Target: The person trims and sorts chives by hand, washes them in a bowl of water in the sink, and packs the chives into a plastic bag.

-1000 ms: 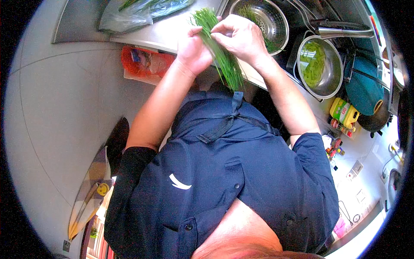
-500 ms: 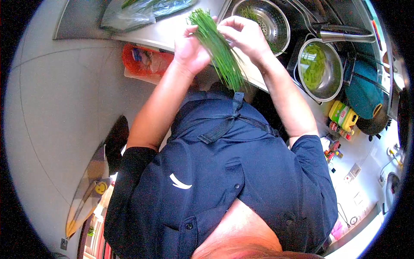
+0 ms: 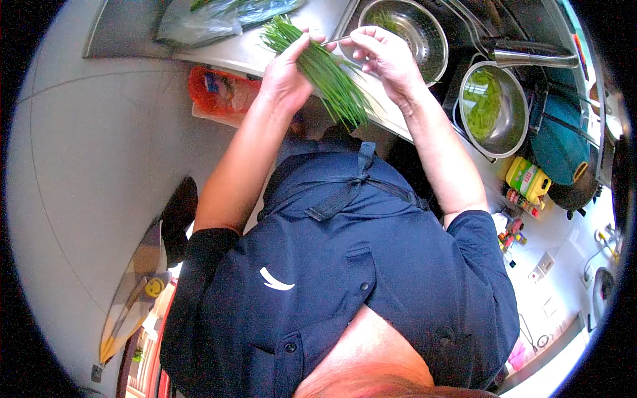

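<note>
A bundle of long, thin green stalks (image 3: 325, 71) lies slanted across my left hand (image 3: 286, 76), whose thumb and fingers close round its upper part. The lower ends fan out above the knot of my dark apron (image 3: 358, 176). To the right of the bundle, my right hand (image 3: 385, 58) pinches a thin strand between thumb and forefinger. Behind that hand is a perforated metal colander (image 3: 434, 40) with some green bits in it.
A metal pot (image 3: 514, 126) with green pieces in liquid stands right of the colander. A plastic bag of greens (image 3: 199, 26) lies on the counter at upper left, above a red container (image 3: 212, 93). A yellow bottle (image 3: 527, 179) stands at right.
My left hand has tilted the bundle, its top swinging left. My right hand has moved away from the stalks to the right, a thin strand now between its fingertips.
</note>
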Action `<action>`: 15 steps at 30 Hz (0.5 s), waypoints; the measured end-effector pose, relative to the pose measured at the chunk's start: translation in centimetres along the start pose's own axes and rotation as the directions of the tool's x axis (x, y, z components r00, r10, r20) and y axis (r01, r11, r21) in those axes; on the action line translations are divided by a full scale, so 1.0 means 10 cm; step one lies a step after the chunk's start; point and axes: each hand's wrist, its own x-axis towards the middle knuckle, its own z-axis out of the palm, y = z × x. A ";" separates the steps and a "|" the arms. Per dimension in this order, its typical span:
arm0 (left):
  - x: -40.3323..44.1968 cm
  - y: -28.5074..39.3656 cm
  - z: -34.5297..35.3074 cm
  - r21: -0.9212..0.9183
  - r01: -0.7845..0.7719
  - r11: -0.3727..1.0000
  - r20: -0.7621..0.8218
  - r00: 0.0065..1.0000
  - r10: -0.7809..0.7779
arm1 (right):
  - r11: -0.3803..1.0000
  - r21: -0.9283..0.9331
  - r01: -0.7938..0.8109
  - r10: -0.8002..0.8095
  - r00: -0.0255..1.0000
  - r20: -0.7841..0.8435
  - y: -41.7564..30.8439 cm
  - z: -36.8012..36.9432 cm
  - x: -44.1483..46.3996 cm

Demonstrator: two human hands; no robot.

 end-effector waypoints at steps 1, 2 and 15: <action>-0.02 0.01 0.00 0.017 -0.007 1.000 -0.011 1.000 0.007 | 1.000 0.014 -0.014 0.014 1.000 0.003 -0.01 0.02 0.00; -0.03 0.02 0.01 0.032 -0.014 0.999 -0.021 1.000 0.015 | 0.999 0.027 -0.029 0.029 1.000 0.005 -0.02 0.03 -0.01; -0.13 0.07 -0.15 0.030 0.025 0.999 0.059 0.998 -0.027 | 0.985 0.159 -0.063 0.048 0.994 0.093 0.00 0.30 0.06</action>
